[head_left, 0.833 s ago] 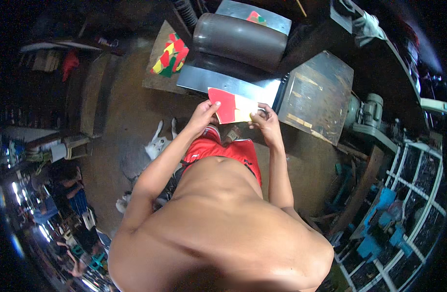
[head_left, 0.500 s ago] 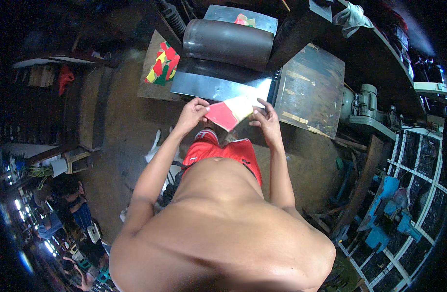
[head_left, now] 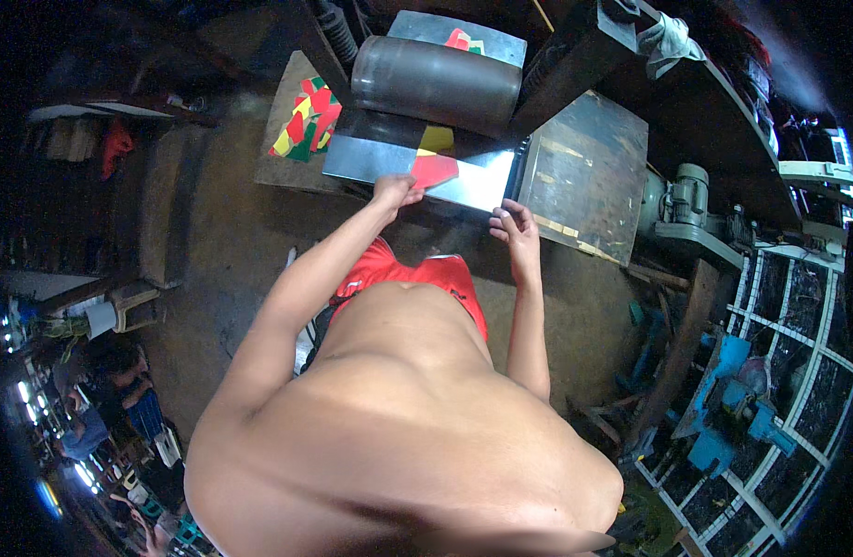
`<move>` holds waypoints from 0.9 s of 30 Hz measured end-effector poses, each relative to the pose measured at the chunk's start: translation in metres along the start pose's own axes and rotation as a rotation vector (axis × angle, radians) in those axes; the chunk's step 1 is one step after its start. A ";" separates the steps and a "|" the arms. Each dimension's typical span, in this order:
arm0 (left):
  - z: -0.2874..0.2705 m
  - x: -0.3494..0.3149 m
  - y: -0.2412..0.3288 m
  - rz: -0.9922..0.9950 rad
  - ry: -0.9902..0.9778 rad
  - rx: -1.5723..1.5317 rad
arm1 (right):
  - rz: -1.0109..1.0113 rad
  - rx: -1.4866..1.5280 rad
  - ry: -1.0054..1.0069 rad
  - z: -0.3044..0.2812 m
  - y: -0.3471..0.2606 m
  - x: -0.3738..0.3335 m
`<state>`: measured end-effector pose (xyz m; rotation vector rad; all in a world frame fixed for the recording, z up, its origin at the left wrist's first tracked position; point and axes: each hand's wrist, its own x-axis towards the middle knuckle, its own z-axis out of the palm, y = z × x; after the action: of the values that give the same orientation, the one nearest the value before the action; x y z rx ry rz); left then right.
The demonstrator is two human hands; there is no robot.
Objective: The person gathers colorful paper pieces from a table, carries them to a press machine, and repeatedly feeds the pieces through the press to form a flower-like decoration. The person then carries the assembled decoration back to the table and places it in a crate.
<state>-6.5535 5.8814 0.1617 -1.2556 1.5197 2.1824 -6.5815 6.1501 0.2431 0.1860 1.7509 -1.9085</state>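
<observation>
A flat sheet piece [head_left: 434, 171], red at the near end and yellow at the far end, lies on the shiny metal plate [head_left: 366, 160] in front of a big dark roller [head_left: 436, 85]. Its yellow end points toward the roller. My left hand [head_left: 397, 193] pinches the near left corner of the piece at the plate's front edge. My right hand [head_left: 517, 227] is at the plate's front right corner, its fingers loosely bent and apart, with nothing visible in them. Whether its fingertips touch the plate, I cannot tell.
Left of the roller, a board [head_left: 287, 167] carries a pile of red, yellow and green pieces [head_left: 308, 119]. More pieces [head_left: 462, 41] lie behind the roller. A worn wooden tabletop [head_left: 589, 176] stands to the right, with a motor [head_left: 690, 193] beyond it. People sit at far lower left.
The piece has moved away from me, from the air onto the metal plate. My left hand still grips it, while my right hand has let go and moved slightly right.
</observation>
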 end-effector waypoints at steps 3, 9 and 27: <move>0.005 0.023 0.020 0.047 0.011 -0.195 | 0.003 0.018 0.027 0.014 0.003 0.007; -0.049 0.029 0.065 -0.003 -0.314 -0.063 | 0.016 0.012 0.179 0.073 0.004 0.038; -0.453 0.249 0.416 0.160 -0.415 0.091 | 0.221 -0.239 0.364 0.415 0.048 0.165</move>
<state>-6.7131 5.2390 0.2101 -0.6178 1.5603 2.2565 -6.5936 5.7050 0.1882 0.6425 2.0772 -1.5638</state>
